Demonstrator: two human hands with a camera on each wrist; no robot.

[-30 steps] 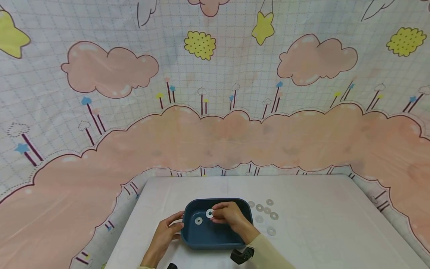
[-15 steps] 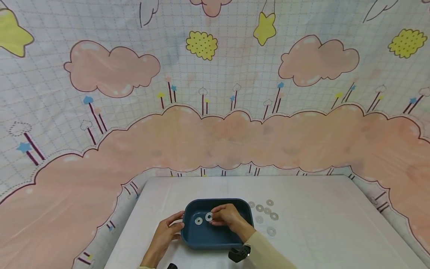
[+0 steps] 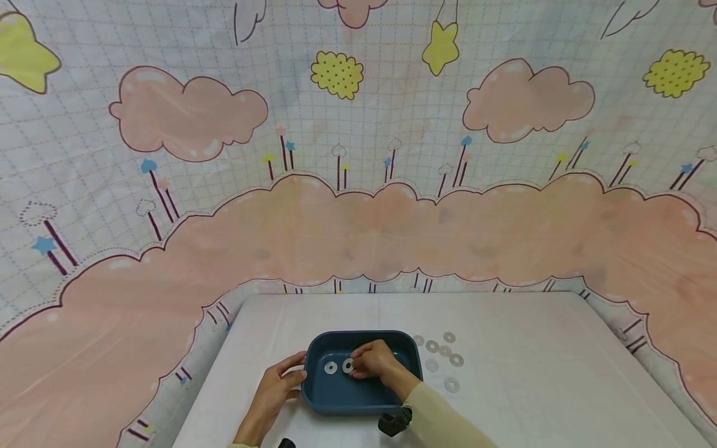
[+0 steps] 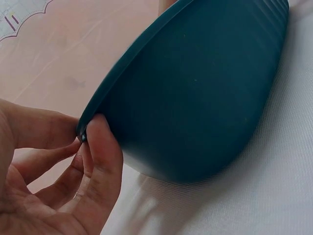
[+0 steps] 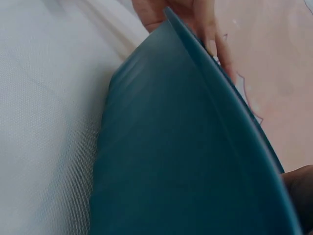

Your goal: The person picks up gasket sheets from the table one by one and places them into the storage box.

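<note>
A dark blue rectangular plastic basin [image 3: 353, 412] stands on the white tabletop. At its left end my left hand [image 3: 274, 387] pinches the rim between thumb and fingers, as the left wrist view shows close up on the basin's wall [image 4: 195, 93]. My right hand [image 3: 376, 362] reaches inside, its fingertips pinching a flat metal washer [image 3: 347, 366] low over the basin floor. Another washer [image 3: 331, 368] lies flat just left of it. From the right wrist, the basin's outer wall [image 5: 146, 137] hides most of the right hand and all of the washers.
Several loose washers lie on the table right of the basin, among them a near one [image 3: 452, 384] and a far one [image 3: 449, 337]. The white table [image 3: 532, 373] extends to the right. A patterned cloth [image 3: 358, 236] hangs behind it.
My right hand has moved slightly down and left inside the basin, lowering the washer beside the other one. The left hand keeps its place on the rim.
</note>
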